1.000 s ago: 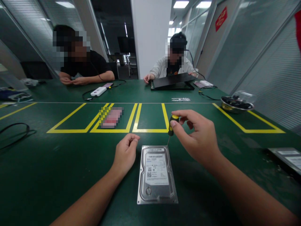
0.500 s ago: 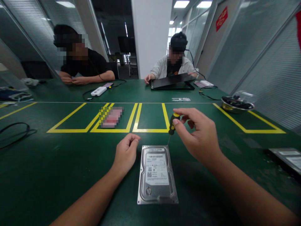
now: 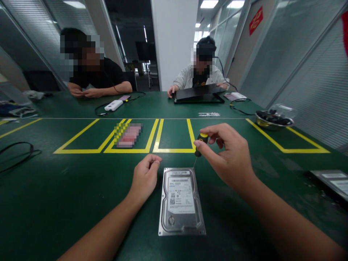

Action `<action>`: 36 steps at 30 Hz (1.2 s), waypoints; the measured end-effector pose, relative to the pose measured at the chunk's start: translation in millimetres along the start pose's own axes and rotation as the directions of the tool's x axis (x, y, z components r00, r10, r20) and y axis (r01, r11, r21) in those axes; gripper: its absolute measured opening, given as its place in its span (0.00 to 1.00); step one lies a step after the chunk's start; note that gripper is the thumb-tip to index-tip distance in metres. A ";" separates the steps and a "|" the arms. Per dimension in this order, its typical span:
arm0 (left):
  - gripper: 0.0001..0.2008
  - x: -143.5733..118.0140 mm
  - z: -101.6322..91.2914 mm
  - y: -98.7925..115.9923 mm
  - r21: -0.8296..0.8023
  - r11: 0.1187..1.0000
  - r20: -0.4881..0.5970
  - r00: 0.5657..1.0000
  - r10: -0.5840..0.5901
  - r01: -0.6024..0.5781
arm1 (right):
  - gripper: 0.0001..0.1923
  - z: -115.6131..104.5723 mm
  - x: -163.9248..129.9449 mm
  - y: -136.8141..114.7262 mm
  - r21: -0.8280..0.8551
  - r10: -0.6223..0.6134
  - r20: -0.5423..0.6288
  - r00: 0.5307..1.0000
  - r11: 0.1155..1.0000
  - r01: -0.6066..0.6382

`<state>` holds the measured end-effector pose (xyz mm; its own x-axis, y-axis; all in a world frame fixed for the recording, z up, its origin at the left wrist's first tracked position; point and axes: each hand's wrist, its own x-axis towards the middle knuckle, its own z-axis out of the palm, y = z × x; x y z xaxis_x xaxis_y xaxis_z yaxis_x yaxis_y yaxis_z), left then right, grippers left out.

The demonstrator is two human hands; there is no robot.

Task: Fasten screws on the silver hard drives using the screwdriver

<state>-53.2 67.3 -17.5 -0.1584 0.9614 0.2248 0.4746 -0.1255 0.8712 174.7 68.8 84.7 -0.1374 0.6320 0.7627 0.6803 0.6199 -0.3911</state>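
Note:
A silver hard drive [image 3: 181, 217] with a white label lies flat on the green table in front of me. My right hand [image 3: 228, 156] pinches a small black-and-yellow screwdriver [image 3: 202, 138] between thumb and fingers. Its thin shaft slants down to the drive's far right corner, where the tip seems to touch; the exact contact is too small to tell. Beside the drive's far left corner, my left hand [image 3: 146, 175] rests on the table with curled fingers, thumb close to the index finger. Nothing shows in it.
Another hard drive [image 3: 331, 181] lies at the right edge, with tiny pieces near it. A metal bowl [image 3: 274, 123] of dark items stands far right. A pink blurred item [image 3: 131, 136] lies within yellow tape. Across the table, two people sit; one handles a black panel [image 3: 199, 93].
My right thumb has shifted left and slightly down on the screwdriver handle, as in a small turn. The left hand and hard drive stay where they were.

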 end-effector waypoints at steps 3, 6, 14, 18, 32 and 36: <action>0.09 -0.1 -0.1 0.5 0.003 1.000 0.000 1.000 0.000 0.000 | 0.09 0.1 0.0 -0.5 -0.001 -0.003 -0.001 1.000 1.000 0.003; 0.09 0.1 0.2 0.3 0.004 1.000 0.001 1.000 0.005 -0.005 | 0.09 0.8 -0.3 -0.3 -0.004 -0.001 0.001 1.000 1.000 0.001; 0.09 0.8 2.1 -5.2 -0.027 1.000 -0.029 1.000 -0.003 0.002 | 0.12 1.1 0.3 0.3 0.026 0.024 0.021 0.999 0.999 -0.025; 0.08 0.4 2.5 -7.3 -0.050 0.999 -0.045 0.999 -0.006 0.004 | 0.12 2.3 0.4 1.8 0.038 0.078 0.081 0.994 0.996 -0.082; 0.09 0.2 2.3 -4.9 -0.084 0.996 -0.064 0.998 -0.008 0.003 | 0.08 -40.0 8.6 -40.6 -0.005 0.043 0.019 0.999 0.999 -0.043; 0.08 0.2 2.2 -3.8 -0.068 0.998 -0.052 0.999 0.003 -0.007 | 0.07 -32.5 8.1 -33.9 -0.052 0.027 0.046 0.999 0.998 -0.024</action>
<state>-53.1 68.6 -21.7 -0.2013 0.9471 0.2501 0.4158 -0.1486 0.8973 174.0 37.8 120.9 -0.1520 0.6690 0.7276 0.7200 0.5793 -0.3822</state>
